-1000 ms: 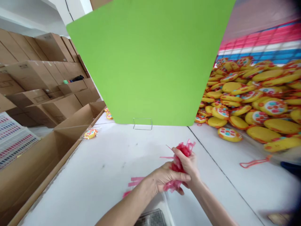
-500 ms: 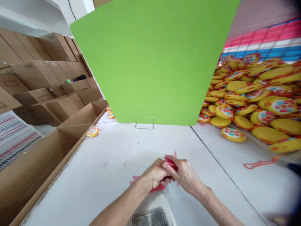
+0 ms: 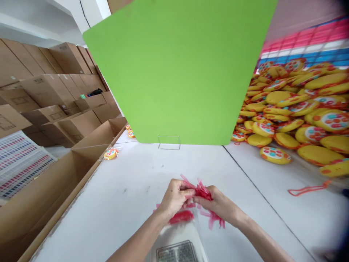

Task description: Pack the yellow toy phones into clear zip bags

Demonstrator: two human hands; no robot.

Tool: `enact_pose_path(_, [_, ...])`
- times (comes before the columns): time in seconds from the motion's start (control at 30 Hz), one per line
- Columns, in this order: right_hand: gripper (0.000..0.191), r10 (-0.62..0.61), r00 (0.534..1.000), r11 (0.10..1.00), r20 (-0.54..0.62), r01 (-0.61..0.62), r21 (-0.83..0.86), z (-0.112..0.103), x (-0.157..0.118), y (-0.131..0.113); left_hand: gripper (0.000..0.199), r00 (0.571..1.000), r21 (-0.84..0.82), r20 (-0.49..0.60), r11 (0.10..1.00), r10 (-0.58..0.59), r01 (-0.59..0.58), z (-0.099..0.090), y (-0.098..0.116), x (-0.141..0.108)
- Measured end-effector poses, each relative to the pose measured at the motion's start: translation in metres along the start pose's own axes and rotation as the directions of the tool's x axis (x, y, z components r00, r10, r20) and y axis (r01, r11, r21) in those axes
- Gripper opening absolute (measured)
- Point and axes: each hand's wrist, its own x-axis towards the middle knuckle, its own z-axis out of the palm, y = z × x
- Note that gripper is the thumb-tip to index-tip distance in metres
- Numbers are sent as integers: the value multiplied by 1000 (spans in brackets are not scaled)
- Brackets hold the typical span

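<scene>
My left hand [image 3: 177, 196] pinches the end of some thin pink-red strips. A bunch of these pink strips [image 3: 203, 191] is gripped in my right hand [image 3: 219, 204], with loose ends sticking out above and below its fingers. The two hands nearly touch at the fingertips. Just below them lies a clear plastic bag [image 3: 181, 234] with black printed text on it, and a red piece [image 3: 181, 217] rests at its upper end. More pink strip ends show beside the red piece, partly behind my left hand.
A green board [image 3: 177, 72] stands at the table's back, a wire holder [image 3: 169, 142] at its foot. Yellow toys [image 3: 275, 154] are heaped at right, near an orange loop [image 3: 309, 189]. An open carton [image 3: 62, 174] lines the left edge, beside a bagged toy [image 3: 110, 154].
My hands have moved slightly apart, and the pink strips, mostly hidden before, now fan out from my right hand. The red piece on the bag is more visible. The view has shifted slightly.
</scene>
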Motion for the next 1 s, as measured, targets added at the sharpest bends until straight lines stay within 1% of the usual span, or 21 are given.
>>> enact_pose_path(0.1, [41, 17, 999, 999, -28, -16, 44, -1, -2, 0, 19, 998, 20, -51, 999, 44, -43, -7, -2, 1])
enact_pose_path(0.27, [42, 70, 995, 995, -71, -64, 75, -4, -4, 4, 26, 987, 38, -132, 995, 97, -93, -20, -4, -1])
enact_pose_path(0.33, [41, 92, 993, 993, -80, -85, 81, -4, -3, 6, 25, 975, 57, -171, 990, 139, -131, -22, 2, -9])
enact_pose_path(0.4, [39, 104, 992, 991, -77, -97, 88, -2, -2, 7, 24, 953, 129, -199, 970, 228, -205, -20, 13, -22])
enact_pose_path(0.43, [38, 105, 992, 991, -68, -99, 91, -1, -1, 7, 24, 937, 202, -180, 944, 298, -262, -18, 20, -28])
enact_pose_path(0.47, [37, 103, 993, 991, -55, -98, 96, 0, 0, 6, 26, 917, 290, -125, 898, 378, -330, -15, 26, -33])
enact_pose_path(0.5, [37, 98, 994, 990, -39, -94, 101, 1, 1, 5, 28, 894, 377, -33, 834, 447, -403, -12, 31, -37])
enact_pose_path(0.53, [36, 91, 996, 990, -22, -88, 108, 2, 2, 4, 32, 868, 445, 78, 762, 490, -470, -9, 34, -39])
enact_pose_path(0.57, [37, 84, 996, 990, -5, -83, 115, 4, 2, 2, 36, 848, 486, 180, 704, 499, -518, -7, 35, -39])
enact_pose_path(0.6, [38, 78, 997, 989, 9, -79, 125, 4, 2, 0, 38, 841, 500, 252, 680, 479, -536, -5, 34, -37])
enact_pose_path(0.63, [39, 74, 997, 988, 20, -76, 137, 5, 2, -1, 36, 849, 501, 287, 686, 444, -528, -5, 31, -33])
enact_pose_path(0.67, [39, 72, 997, 986, 26, -75, 152, 5, 1, -3, 31, 870, 491, 284, 718, 404, -493, -5, 27, -29])
enact_pose_path(0.73, [40, 72, 997, 979, 24, -75, 188, 4, -1, -5, 21, 916, 446, 211, 801, 340, -400, -7, 16, -20])
enact_pose_path(0.77, [40, 73, 997, 975, 11, -73, 209, 4, -2, -5, 22, 932, 417, 167, 833, 323, -364, -8, 12, -17])
enact_pose_path(0.83, [43, 70, 996, 964, -46, -56, 259, 5, -2, -5, 26, 947, 367, 97, 873, 306, -320, -7, 4, -14])
enact_pose_path(0.87, [43, 67, 994, 957, -88, -39, 288, 7, -2, -6, 27, 952, 345, 83, 888, 294, -305, -6, 2, -13])
enact_pose_path(1.0, [38, 59, 967, 906, -246, 51, 420, 15, 5, -11, 35, 974, 225, 84, 948, 210, -223, 5, -5, -11])
